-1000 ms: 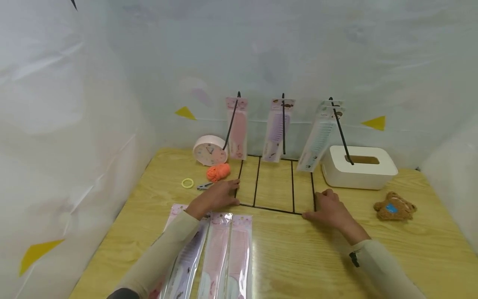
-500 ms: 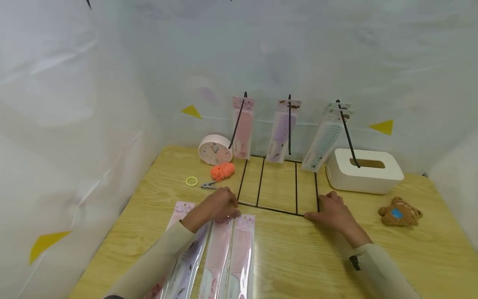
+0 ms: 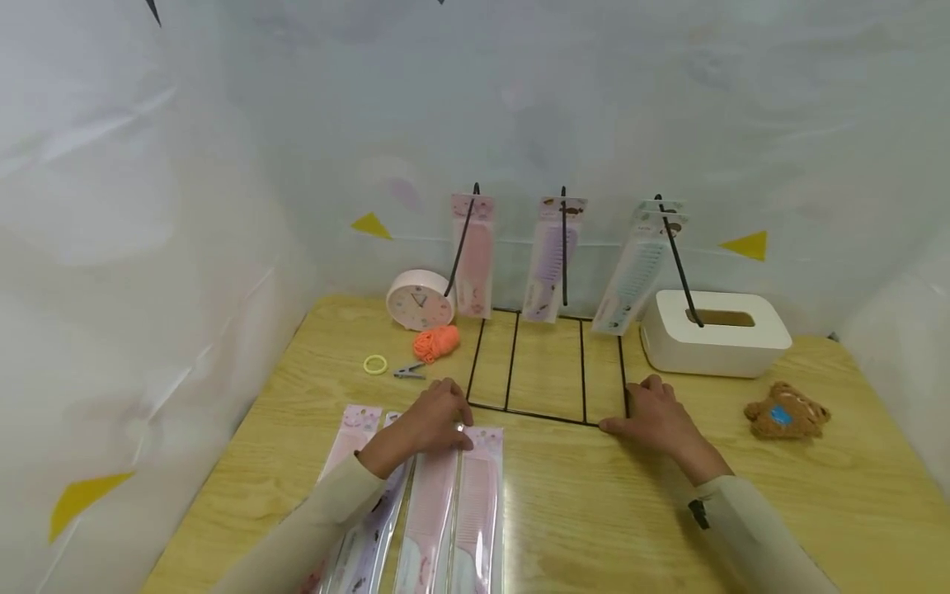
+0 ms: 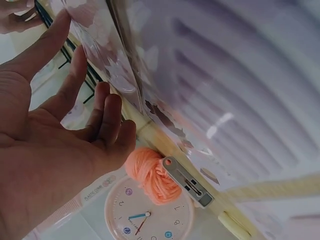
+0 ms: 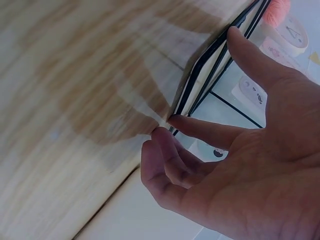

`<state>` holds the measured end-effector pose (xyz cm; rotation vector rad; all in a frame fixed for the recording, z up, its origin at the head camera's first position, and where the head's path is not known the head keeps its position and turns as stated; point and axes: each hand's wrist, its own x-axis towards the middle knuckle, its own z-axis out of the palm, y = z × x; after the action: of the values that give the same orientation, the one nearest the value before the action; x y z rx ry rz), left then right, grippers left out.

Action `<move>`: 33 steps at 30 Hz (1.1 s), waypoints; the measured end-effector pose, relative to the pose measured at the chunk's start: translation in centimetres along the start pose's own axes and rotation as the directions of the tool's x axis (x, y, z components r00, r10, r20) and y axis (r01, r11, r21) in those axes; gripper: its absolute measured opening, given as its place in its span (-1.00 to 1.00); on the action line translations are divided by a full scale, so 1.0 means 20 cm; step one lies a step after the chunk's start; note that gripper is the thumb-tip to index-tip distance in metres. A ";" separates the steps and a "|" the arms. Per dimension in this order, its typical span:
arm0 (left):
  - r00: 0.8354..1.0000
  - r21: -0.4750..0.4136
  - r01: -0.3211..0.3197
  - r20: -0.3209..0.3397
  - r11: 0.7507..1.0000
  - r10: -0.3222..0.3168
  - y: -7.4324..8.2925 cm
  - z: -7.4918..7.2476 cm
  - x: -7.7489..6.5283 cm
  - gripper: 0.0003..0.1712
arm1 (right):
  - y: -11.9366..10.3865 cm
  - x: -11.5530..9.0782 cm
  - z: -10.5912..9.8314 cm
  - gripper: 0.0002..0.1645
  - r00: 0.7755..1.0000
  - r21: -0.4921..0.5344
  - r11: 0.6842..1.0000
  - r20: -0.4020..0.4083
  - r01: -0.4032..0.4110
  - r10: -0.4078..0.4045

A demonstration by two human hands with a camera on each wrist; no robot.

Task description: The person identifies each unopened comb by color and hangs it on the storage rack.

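My left hand (image 3: 432, 417) is at the header end of the middle packaged pink comb (image 3: 430, 495). In the left wrist view its thumb and forefinger reach the packet's edge, tips apart, while the other fingers bend loosely. My right hand (image 3: 659, 419) touches the front right corner of a black wire display rack (image 3: 545, 415); thumb and forefinger lie apart along its bars. Another packaged pink comb (image 3: 477, 503) lies to the right, and a packaged purple comb (image 3: 374, 528) lies partly under my left forearm. The rack's hooks bear a pink comb (image 3: 473, 260), a purple comb (image 3: 549, 256) and teal combs (image 3: 634, 272).
A pink clock (image 3: 420, 299), orange yarn (image 3: 436, 342), a grey clip (image 3: 409, 371) and a yellow ring (image 3: 375, 364) sit left of the rack. To its right are a white tissue box (image 3: 716, 351) and a brown teddy bear (image 3: 788, 412). Pale sheeting (image 3: 594, 107) closes off the back.
My left hand has left the rack's front left corner and come back to the comb packets. My right hand stays at the rack's right corner. The head view shifts slightly.
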<state>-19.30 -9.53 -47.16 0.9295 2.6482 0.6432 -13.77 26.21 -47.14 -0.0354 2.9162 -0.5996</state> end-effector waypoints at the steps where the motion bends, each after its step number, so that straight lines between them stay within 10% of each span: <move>1: 1.000 -0.005 0.004 -0.003 1.000 -0.004 0.00 0.00 0.00 -0.73 | 0.00 0.00 0.00 0.04 1.000 0.000 1.000 0.000 0.001 -0.001; 16: 0.998 -0.015 0.040 -0.039 0.999 -0.040 0.04 -0.01 0.01 -0.71 | 0.01 0.00 0.00 0.08 1.000 0.024 1.000 -0.006 -0.007 0.007; 21: 0.999 -0.192 0.034 0.004 0.981 -0.034 0.06 -0.05 0.00 -0.70 | 0.01 0.00 0.00 0.09 1.000 0.034 0.999 -0.002 0.007 -0.007; 24: 0.999 -0.412 0.018 0.038 0.911 -0.003 0.08 -0.09 -0.02 -0.67 | 0.01 -0.01 0.00 0.07 1.000 0.030 1.000 -0.006 0.009 -0.009; 29: 0.998 -0.696 0.004 0.045 0.718 0.038 0.13 -0.18 -0.05 -0.65 | 0.02 0.00 0.01 0.03 1.000 0.011 1.000 -0.019 0.018 -0.018; 33: 0.998 -0.764 -0.063 -0.047 0.642 0.042 0.20 -0.27 -0.12 -0.74 | 0.03 0.00 0.02 0.04 1.000 0.008 1.000 -0.020 0.019 -0.019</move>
<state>-17.48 -9.97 -40.34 0.7089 1.9883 1.6276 -13.71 26.54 -47.68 -0.0568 2.9355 -0.6185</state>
